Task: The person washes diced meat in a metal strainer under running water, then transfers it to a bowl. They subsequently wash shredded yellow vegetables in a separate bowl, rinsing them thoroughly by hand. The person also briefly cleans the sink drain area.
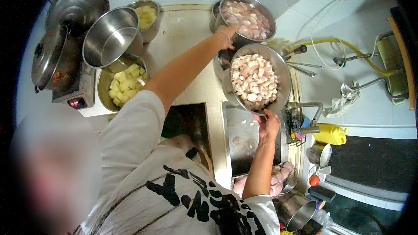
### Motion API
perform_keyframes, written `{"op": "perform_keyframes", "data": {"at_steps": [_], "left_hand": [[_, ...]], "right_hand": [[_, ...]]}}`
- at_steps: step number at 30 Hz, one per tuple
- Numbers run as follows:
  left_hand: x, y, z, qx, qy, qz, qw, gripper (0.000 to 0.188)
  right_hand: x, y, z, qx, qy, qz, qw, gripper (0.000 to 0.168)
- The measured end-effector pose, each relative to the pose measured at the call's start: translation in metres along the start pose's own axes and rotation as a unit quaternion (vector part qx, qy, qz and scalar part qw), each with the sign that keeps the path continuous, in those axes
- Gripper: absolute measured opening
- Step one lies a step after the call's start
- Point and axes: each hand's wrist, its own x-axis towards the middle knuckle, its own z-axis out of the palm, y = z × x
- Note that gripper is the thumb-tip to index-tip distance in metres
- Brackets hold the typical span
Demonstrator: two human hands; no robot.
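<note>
A stainless steel basin of diced pale meat [254, 80] sits partly over the sink's edge. My right hand [268, 126] grips its near rim, thumb on top and fingers beneath. Behind it, a second steel basin of pinkish meat pieces [249, 23] stands by the wall. My left hand [227, 36] reaches to that basin's near rim, fingers against the metal; whether it grips cannot be told. Under and between the two basins, other metal vessels are partly hidden. Beneath my left arm is a steel bowl of peeled potato chunks [125, 86], partly covered by the arm.
An empty steel pot [112, 45] leans above the potato bowl. Beyond it stands another potato pot [147, 18]. A lidded wok [55, 62] rests on a lit-display cooker [76, 102] at left. The sink [241, 137], faucet [315, 111] and large raw meat pieces [279, 179] lie rightward.
</note>
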Motion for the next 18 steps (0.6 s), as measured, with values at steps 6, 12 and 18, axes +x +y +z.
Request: {"op": "perform_keyframes", "data": {"at_steps": [6,12,18], "left_hand": [[0.099,-0.016,-0.033,0.634,0.007,0.460,0.622,0.061],[0.135,-0.008,-0.051,0.541,-0.107,0.448,0.704,0.049],[0.155,-0.023,-0.079,0.497,-0.160,0.550,0.652,0.050]], "right_hand": [[0.000,0.003,0.008,0.005,0.003,0.008,1.000,0.008],[0.024,0.006,0.000,0.010,-0.032,-0.014,0.999,0.005],[0.031,0.017,-0.001,0.048,-0.049,-0.019,0.997,0.009]]}}
